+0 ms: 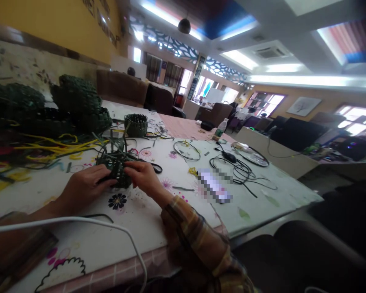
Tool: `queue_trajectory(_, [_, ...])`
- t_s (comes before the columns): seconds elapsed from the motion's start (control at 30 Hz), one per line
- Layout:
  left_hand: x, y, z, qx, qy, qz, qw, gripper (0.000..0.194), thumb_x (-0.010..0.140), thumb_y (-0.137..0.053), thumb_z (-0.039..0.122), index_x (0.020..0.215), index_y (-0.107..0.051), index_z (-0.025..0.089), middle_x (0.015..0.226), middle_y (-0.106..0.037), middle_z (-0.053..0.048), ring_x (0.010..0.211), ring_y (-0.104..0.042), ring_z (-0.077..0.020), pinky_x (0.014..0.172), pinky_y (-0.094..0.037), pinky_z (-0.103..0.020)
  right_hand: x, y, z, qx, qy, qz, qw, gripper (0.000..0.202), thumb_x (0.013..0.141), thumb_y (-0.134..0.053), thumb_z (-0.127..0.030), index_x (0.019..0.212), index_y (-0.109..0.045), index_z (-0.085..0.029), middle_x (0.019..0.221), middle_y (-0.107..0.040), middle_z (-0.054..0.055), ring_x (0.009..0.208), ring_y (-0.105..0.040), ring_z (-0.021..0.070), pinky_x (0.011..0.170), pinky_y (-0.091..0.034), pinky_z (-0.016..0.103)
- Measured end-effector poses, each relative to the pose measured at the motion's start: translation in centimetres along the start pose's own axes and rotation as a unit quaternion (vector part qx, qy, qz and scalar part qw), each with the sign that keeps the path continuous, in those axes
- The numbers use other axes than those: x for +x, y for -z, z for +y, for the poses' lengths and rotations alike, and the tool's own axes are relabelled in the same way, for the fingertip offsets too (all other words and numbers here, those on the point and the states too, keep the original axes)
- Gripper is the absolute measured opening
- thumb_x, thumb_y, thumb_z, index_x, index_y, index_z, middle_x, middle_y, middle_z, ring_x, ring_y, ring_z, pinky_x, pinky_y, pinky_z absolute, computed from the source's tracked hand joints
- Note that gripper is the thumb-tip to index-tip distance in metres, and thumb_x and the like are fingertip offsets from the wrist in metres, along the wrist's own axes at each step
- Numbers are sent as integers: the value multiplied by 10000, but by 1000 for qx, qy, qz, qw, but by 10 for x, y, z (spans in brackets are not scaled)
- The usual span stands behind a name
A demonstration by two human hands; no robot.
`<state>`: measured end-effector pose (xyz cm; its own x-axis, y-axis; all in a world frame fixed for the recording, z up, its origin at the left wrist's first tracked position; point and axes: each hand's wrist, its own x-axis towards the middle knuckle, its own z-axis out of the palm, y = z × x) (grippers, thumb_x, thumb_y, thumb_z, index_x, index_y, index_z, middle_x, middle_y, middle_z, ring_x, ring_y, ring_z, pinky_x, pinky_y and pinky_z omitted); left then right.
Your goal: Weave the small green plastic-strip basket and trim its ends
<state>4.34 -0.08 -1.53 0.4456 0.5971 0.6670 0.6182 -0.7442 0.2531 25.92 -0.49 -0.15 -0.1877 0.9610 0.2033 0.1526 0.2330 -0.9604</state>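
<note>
A small dark green woven basket [122, 178] stands on the patterned tablecloth, with loose strips [118, 142] sticking up from its top. My left hand [87, 185] grips its left side, the thumb lying along the near wall. On the right, my right hand [144, 176] pinches at the basket's upper rim, thumb and fingers pressed together; a strip there is too blurred to make out clearly. A black loop [157, 167], perhaps a scissors handle, lies partly hidden behind my right hand.
A finished-looking basket [136, 125] stands behind, with stacked green baskets [76, 95] and yellow strips [57, 150] at left. To the right lie a black cable [234, 165], a blurred-out phone-like object [214, 186] and a bottle [221, 129]. A white cable [103, 224] crosses in front.
</note>
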Motion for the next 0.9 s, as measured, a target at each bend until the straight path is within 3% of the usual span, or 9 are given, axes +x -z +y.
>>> queue_trajectory(0.1, [2, 0, 5, -2, 31, -2, 1000, 400, 967, -533, 562, 756, -643, 241, 730, -633, -14, 689, -613, -205, 663, -408, -326, -1, -5, 0, 157, -60, -9, 986, 286, 799, -776, -419, 919, -652, -191, 545, -534, -94, 413, -449, 77, 442, -416, 217])
queue_trajectory(0.2, [4, 2, 10, -36, 93, -8, 995, 413, 924, -551, 589, 730, -648, 238, 717, -620, -10, 666, -597, -200, 657, -402, -326, -4, -9, -2, 191, -15, 0, 981, 434, 706, -831, -522, 814, -543, -216, 567, -531, -97, 433, -479, 75, 436, -398, 206])
queue_trajectory(0.3, [6, 5, 12, -75, 164, -3, 984, 410, 841, -595, 630, 743, -678, 241, 737, -644, -11, 698, -608, -207, 676, -418, -326, -5, -9, -2, 158, 67, -1, 985, 423, 766, -786, -561, 783, -550, -210, 621, -546, -71, 501, -488, 75, 508, -432, 217])
queue_trajectory(0.4, [7, 8, 12, -85, 232, 19, 969, 421, 765, -624, 659, 737, -672, 242, 742, -658, -8, 716, -606, -214, 681, -415, -326, -3, -4, 2, 30, 179, 3, 983, 287, 898, -704, -462, 831, -629, -194, 735, -615, -21, 651, -558, 101, 642, -478, 232])
queue_trajectory(0.47, [7, 10, 11, -88, 273, 31, 957, 428, 732, -636, 671, 741, -667, 244, 740, -660, -1, 714, -598, -212, 674, -406, -321, 0, -2, 7, -122, 255, 3, 959, 195, 980, -625, -347, 886, -675, -183, 828, -658, 17, 757, -601, 118, 719, -484, 235])
queue_trajectory(0.6, [2, 12, 5, -87, 311, 52, 945, 433, 713, -638, 675, 747, -662, 244, 770, -668, -2, 739, -599, -213, 682, -401, -317, 5, -1, 19, -395, 357, -24, 846, 248, 1052, -490, -179, 1007, -734, -188, 872, -677, 45, 811, -609, 133, 725, -444, 243])
queue_trajectory(0.73, [-3, 11, -2, -49, 291, 46, 954, 425, 745, -598, 666, 736, -641, 243, 777, -661, -8, 750, -610, -216, 697, -411, -320, 9, 0, 29, -507, 396, -72, 762, 252, 1067, -497, -184, 1066, -747, -215, 870, -700, 38, 804, -608, 150, 681, -413, 272])
queue_trajectory(0.8, [-3, 12, -4, -34, 275, 38, 960, 418, 760, -579, 660, 735, -638, 247, 785, -667, -11, 750, -617, -217, 695, -419, -319, 9, 1, 33, -524, 389, -91, 752, 233, 1067, -514, -193, 1112, -741, -219, 966, -735, 46, 826, -624, 149, 684, -422, 270])
queue_trajectory(0.9, [-2, 14, -3, -6, 242, 16, 970, 404, 792, -549, 642, 752, -646, 252, 815, -695, -27, 766, -639, -233, 701, -429, -330, 9, 1, 36, -525, 363, -107, 763, 227, 1065, -518, -180, 1148, -726, -212, 1135, -747, 61, 895, -659, 139, 711, -442, 249])
